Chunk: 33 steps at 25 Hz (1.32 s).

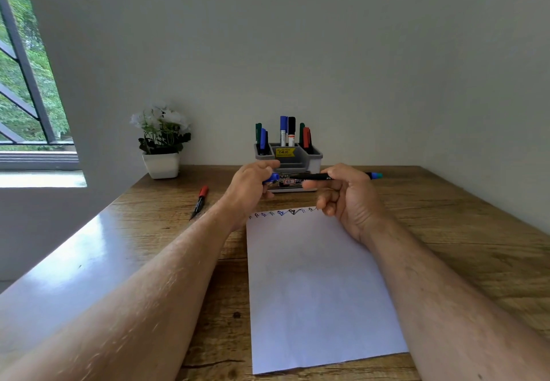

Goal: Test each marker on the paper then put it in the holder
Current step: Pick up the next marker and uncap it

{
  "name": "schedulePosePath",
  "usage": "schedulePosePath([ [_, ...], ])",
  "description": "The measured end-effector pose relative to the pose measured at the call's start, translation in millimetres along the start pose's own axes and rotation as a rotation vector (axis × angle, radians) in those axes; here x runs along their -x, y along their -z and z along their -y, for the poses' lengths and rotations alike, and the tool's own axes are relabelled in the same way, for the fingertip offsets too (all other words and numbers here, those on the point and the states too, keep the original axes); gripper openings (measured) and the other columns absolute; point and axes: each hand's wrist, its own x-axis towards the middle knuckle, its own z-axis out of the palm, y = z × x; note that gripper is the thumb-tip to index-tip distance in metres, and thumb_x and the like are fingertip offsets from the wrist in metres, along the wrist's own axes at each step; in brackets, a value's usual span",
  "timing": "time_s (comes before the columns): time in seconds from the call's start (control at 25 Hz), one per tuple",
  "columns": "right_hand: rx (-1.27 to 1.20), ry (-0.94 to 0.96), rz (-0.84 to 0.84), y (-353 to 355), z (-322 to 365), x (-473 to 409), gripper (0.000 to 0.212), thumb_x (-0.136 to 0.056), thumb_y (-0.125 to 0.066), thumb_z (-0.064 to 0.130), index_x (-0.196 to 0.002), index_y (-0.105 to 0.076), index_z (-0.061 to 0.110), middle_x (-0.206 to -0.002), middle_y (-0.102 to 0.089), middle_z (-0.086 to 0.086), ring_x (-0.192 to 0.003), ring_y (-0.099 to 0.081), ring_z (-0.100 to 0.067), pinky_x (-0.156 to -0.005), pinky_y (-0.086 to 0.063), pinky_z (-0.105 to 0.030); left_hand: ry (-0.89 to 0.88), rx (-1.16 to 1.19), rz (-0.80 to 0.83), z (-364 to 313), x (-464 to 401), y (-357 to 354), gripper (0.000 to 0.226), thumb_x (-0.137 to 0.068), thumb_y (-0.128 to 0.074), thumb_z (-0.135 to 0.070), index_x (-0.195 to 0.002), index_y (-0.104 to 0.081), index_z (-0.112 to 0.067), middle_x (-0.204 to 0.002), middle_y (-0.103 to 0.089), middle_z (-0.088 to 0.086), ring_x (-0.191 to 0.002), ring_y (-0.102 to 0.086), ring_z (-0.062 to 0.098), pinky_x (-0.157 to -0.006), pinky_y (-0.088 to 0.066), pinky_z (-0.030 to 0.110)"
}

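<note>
Above the far end of the white paper (315, 285), my right hand (348, 199) pinches a black marker (320, 176) that lies level, its blue-green end (376, 175) pointing right. My left hand (253, 187) grips the marker's blue cap (274, 177), just off its left end. A row of small ink marks (285, 212) runs along the paper's far edge. Behind the hands stands the grey holder (288, 157) with several markers upright in it. A red-capped marker (200, 201) lies on the table to the left.
A white pot of white flowers (162, 142) stands at the back left of the wooden table (446, 217), near the wall. A window is at the far left. The table's left edge runs diagonally beside my left forearm.
</note>
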Motion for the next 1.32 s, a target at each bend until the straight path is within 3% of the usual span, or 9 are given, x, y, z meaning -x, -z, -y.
schedulePosePath([
  [0.2, 0.011, -0.005, 0.036, 0, -3, -3, 0.011, -0.093, -0.050, 0.017, -0.086, -0.054, 0.009, -0.093, -0.075, -0.023, -0.041, -0.057, -0.016, -0.037, -0.041, -0.021, 0.002, 0.024, 0.003, -3, 1, -2, 0.037, -0.104, -0.034, -0.009, -0.127, -0.062, -0.011, -0.091, -0.053, 0.002, -0.069, -0.044, 0.011, -0.065, -0.049, 0.024],
  [0.52, 0.032, -0.032, 0.073, -1, -8, -5, 0.016, -0.088, -0.056, 0.023, -0.093, -0.059, 0.009, -0.095, -0.075, -0.020, -0.044, -0.060, -0.017, -0.038, -0.043, -0.020, 0.009, -0.024, 0.058, -1, 0, -7, 0.037, -0.104, -0.034, -0.010, -0.126, -0.063, -0.017, -0.097, -0.052, 0.002, -0.070, -0.044, 0.014, -0.077, -0.049, 0.031],
  [0.76, 0.136, 0.005, 0.051, -1, -6, -3, 0.019, -0.084, -0.074, 0.017, -0.102, -0.078, 0.021, -0.090, -0.076, -0.014, -0.047, -0.058, -0.015, -0.040, -0.043, -0.021, 0.004, 0.145, -0.014, 5, -11, 4, 0.024, -0.099, -0.051, -0.015, -0.122, -0.057, -0.018, -0.086, -0.057, 0.006, -0.058, -0.055, 0.009, -0.063, -0.056, 0.029],
  [0.92, 0.076, -0.056, 0.126, -4, -5, -2, 0.022, -0.089, -0.062, 0.024, -0.104, -0.078, 0.020, -0.092, -0.076, -0.011, -0.051, -0.058, -0.014, -0.042, -0.041, -0.022, 0.007, 0.234, -0.040, 8, -13, 3, 0.028, -0.089, -0.070, -0.017, -0.111, -0.053, -0.013, -0.074, -0.066, 0.005, -0.055, -0.063, 0.012, -0.058, -0.058, 0.029],
  [1.04, 0.046, -0.085, 0.140, -4, -4, -3, 0.027, -0.092, -0.053, 0.021, -0.107, -0.075, 0.017, -0.092, -0.076, -0.012, -0.050, -0.057, -0.013, -0.040, -0.039, -0.020, 0.007, 0.245, -0.091, 7, -12, 6, 0.032, -0.085, -0.075, -0.020, -0.109, -0.055, -0.010, -0.080, -0.071, 0.011, -0.061, -0.067, 0.017, -0.061, -0.059, 0.032],
  [1.2, 0.288, 0.031, -0.005, -6, -6, -3, 0.012, -0.091, -0.066, 0.017, -0.103, -0.067, 0.014, -0.078, -0.075, -0.010, -0.043, -0.056, -0.014, -0.034, -0.038, -0.020, -0.016, 0.310, -0.188, 5, -13, 11, 0.040, -0.085, -0.075, -0.022, -0.115, -0.055, -0.006, -0.083, -0.072, 0.014, -0.062, -0.069, 0.018, -0.062, -0.060, 0.031],
  [1.32, 0.585, 0.159, -0.083, -8, -10, -1, 0.013, -0.087, -0.073, 0.020, -0.100, -0.070, 0.021, -0.074, -0.074, -0.002, -0.046, -0.060, -0.007, -0.040, -0.043, -0.017, -0.014, 0.347, -0.227, 4, -14, 12, 0.036, -0.089, -0.070, -0.019, -0.118, -0.053, -0.005, -0.081, -0.073, 0.013, -0.062, -0.070, 0.018, -0.065, -0.062, 0.034],
])
